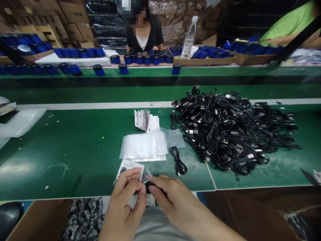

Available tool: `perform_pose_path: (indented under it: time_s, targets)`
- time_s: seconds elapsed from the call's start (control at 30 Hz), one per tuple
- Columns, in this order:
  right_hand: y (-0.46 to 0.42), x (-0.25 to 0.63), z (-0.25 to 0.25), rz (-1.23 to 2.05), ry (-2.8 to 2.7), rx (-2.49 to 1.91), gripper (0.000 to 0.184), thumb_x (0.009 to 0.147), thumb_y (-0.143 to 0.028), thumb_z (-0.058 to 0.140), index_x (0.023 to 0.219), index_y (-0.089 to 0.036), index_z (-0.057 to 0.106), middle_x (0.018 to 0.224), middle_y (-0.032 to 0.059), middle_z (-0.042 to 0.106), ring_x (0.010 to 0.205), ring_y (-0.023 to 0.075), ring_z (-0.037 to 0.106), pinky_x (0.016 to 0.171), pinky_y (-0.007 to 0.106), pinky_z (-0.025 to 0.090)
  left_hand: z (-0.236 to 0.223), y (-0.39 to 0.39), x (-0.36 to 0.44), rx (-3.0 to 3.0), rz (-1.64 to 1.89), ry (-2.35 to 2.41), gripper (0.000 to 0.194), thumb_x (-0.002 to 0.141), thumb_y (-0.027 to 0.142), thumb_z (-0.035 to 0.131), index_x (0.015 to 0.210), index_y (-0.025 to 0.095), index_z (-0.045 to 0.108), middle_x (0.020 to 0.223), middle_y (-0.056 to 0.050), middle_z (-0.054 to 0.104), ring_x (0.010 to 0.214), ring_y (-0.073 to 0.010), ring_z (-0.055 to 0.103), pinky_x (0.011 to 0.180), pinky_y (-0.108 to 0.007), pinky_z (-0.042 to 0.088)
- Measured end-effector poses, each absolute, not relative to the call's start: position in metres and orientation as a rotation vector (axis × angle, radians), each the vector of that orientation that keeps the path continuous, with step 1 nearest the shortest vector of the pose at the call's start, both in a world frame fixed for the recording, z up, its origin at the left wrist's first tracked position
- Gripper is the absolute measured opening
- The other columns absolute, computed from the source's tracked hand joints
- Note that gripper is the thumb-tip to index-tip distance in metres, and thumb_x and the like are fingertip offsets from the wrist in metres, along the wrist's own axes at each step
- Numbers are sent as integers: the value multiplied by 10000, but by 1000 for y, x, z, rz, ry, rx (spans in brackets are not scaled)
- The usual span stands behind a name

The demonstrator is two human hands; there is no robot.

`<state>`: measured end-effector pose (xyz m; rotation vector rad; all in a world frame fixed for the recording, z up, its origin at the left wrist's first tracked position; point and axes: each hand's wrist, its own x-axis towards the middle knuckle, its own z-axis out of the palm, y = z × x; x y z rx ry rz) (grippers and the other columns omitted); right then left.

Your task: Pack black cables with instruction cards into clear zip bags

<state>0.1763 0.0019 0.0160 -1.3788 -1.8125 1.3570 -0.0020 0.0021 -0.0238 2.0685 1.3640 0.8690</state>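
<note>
On the left end of the green counter (pixel 82 150) lies crumpled clear plastic (pixel 23 122). Farther right, below the near edge, a carton (pixel 42 217) holds many small bagged pieces (pixel 84 217). Next comes the left hand (pixel 129 190), its grip pinched, thumb to fingertip, on a clear bag (pixel 147 173); a printed card (pixel 131 164) shows there, whether inside or beneath the bag I cannot tell. Beyond, folded leaflets (pixel 142 119) stand behind a flat stack of bags (pixel 139 146). Between the two hands, at the clear bag, a small black bundle (pixel 148 187) is partly hidden by fingers; the right hand (pixel 173 194) grasps it, thumb against fingers. Past the stack lies one coiled cable (pixel 178 162), near the right hand but untouched. Farthest right, a tangled heap of black cables (pixel 225 130) spreads over the counter.
</note>
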Motion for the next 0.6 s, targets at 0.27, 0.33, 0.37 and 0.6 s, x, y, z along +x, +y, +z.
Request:
perform_pose_path:
  time_s: [0.27, 0.33, 0.37, 0.6]
  targets:
    - [7, 187, 0, 1977, -1213, -945, 279, 808, -235, 595, 1069, -199, 685, 766, -14, 631, 616, 94, 549, 573, 199, 447, -22, -7, -4, 2041, 908, 1430, 148, 860, 138, 484, 773, 227, 562, 1266, -59, 478, 1121, -191, 546, 955, -341, 462]
    - [6, 179, -5, 1974, -1051, -1011, 274, 759, -284, 659, 1005, -174, 713, 696, -21, 622, 512, 71, 512, 506, 190, 437, -20, -11, -2, 1998, 936, 1445, 154, 861, 142, 472, 774, 228, 566, 1300, -61, 460, 1128, -210, 533, 947, -372, 454]
    - [4, 175, -6, 1924, -1003, -1084, 268, 734, -280, 683, 975, -166, 718, 661, -25, 620, 483, 70, 503, 486, 192, 438, -19, -13, -1, 1989, 943, 1441, 157, 861, 141, 467, 778, 229, 567, 1317, -60, 446, 1135, -218, 523, 947, -384, 446]
    - [-7, 164, 3, 697, -1912, -1252, 296, 843, -18, 482, 1050, -125, 664, 931, 105, 700, 781, 205, 641, 674, 327, 543, -10, -13, 1, 2033, 935, 1479, 188, 838, 150, 491, 706, 228, 600, 1361, -35, 394, 1153, -235, 476, 952, -408, 400]
